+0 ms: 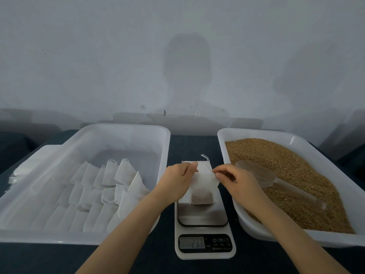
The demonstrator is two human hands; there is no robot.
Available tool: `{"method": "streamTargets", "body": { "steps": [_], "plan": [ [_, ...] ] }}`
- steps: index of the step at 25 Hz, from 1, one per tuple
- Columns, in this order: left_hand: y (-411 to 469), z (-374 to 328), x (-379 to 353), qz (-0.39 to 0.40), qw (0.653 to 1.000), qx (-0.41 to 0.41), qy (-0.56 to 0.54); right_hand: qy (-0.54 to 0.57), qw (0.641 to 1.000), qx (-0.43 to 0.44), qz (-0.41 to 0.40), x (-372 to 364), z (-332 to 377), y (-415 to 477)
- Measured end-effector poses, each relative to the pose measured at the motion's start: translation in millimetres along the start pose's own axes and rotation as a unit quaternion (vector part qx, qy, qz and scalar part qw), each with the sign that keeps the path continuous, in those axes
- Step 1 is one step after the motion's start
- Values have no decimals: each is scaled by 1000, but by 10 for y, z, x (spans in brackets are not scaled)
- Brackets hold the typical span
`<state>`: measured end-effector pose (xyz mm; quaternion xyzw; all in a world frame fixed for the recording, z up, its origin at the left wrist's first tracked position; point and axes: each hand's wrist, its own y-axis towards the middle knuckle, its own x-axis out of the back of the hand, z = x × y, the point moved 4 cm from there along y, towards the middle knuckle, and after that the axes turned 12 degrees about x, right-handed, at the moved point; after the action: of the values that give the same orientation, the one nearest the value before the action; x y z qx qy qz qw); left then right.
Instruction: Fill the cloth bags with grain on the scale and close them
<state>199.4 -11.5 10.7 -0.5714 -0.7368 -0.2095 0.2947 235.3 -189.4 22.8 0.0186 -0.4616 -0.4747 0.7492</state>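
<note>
The upper left edge of the cloth bag (204, 182) is pinched by the left hand (177, 181), thumb against curled fingers, and the upper right edge is pinched between thumb and forefinger of the right hand (236, 181). Between the two pinches the top of the bag is held taut and upright. The bag stands on the platform of the kitchen scale (203, 216), with a dark mass of grain (201, 196) showing through its lower half.

The bag is judged to be light, thin and limp. Its empty upper part would likely fold over if released, and only the grain in the bottom gives it a base. It is best taken by the top hem or the drawstring, not by the filled belly, where squeezing could push grain upward. A drawstring loop (205, 156) is seen on a white piece just beyond the hands; whether that piece belongs to this bag cannot be told.

The display (191, 242) is lit, but its digits are too blurred to be read with certainty.

To the left, many white cloth bags (110, 175) are laid in overlapping rows in a translucent plastic tray (126, 127). They look flat, though their contents cannot be made out. To the right, a white tray (256, 133) is nearly filled with loose brown grain (286, 159), on which a clear plastic scoop (254, 173) lies untouched. Everything rests on a dark table covering (193, 143).
</note>
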Motion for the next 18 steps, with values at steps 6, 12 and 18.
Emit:
{"method": "streamTargets", "body": {
  "steps": [6, 12, 18],
  "plan": [
    [4, 4, -8, -2, 1000, 5, 2, 1, 1000, 2, 0, 6, 21, 6],
    [-50, -27, -23, 50, 999, 2, -20, 28, 999, 3, 17, -18, 18, 11],
    [-95, -54, -102, 68, 992, -56, 87, 76, 995, 46, 55, -32, 121, -5]
  ]
}}
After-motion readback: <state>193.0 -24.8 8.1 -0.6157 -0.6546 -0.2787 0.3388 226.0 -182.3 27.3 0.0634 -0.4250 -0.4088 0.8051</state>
